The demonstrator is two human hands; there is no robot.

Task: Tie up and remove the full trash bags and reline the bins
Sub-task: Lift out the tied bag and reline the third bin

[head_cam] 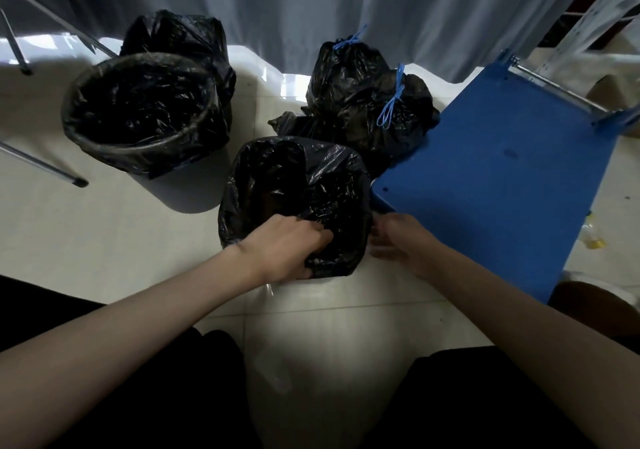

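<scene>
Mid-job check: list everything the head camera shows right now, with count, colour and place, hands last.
Tied trash bags: two, black with blue drawstrings, floor by the curtain.
Lined bin: one, black liner, open, left.
Rear bin: one, black liner, behind the lined bin.
Near bin: one, black liner being fitted, centre.
Blue panel: one, right.
Curtain: grey, at the back.
Metal legs: left edge.
Left hand: grips the liner at the near rim.
Right hand: open, beside the near bin's right side.

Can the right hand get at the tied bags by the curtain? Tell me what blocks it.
Probably yes. The right hand is open beside the near bin's liner, and the tied bags lie beyond, with only the blue chair crowding the right.
</scene>
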